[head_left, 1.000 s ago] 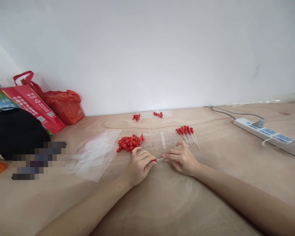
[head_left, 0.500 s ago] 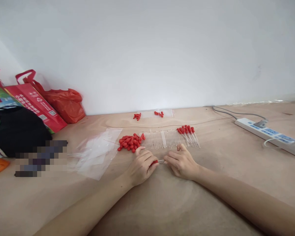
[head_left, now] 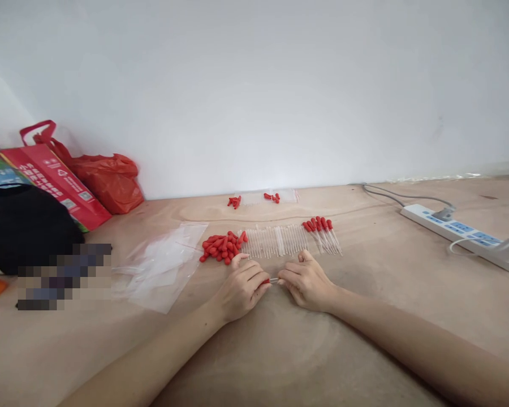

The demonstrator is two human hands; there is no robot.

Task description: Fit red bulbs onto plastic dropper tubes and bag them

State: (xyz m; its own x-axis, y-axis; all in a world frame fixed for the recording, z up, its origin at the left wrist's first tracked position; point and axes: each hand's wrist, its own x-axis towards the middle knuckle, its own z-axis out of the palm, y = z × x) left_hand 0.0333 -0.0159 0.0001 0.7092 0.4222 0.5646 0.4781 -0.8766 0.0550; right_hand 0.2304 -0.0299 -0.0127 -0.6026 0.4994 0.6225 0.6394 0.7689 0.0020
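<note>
My left hand (head_left: 244, 287) pinches a red rubber bulb (head_left: 266, 281), mostly covered by the fingers. From the right, my right hand (head_left: 306, 281) is closed on a clear dropper tube (head_left: 274, 280), whose end meets the bulb's mouth. How deep the tube sits inside cannot be seen. Just beyond my left hand lies a pile of red rubber bulbs (head_left: 223, 246). A row of clear dropper tubes (head_left: 263, 242) lies behind both hands. Several droppers with red bulbs on them (head_left: 322, 229) lie fanned out at the row's right end.
Clear plastic bags (head_left: 165, 263) lie left of the bulb pile. Farther back, small groups of red bulbs (head_left: 234, 202) rest by another clear bag (head_left: 288, 195). A white power strip (head_left: 462, 229) with cables is at right. Red bags (head_left: 106, 178) and a black bag (head_left: 29, 226) stand at left.
My two hands have come slightly closer together, and less of the tube shows between them. The whole view has shifted a little, so things appear slightly farther left.
</note>
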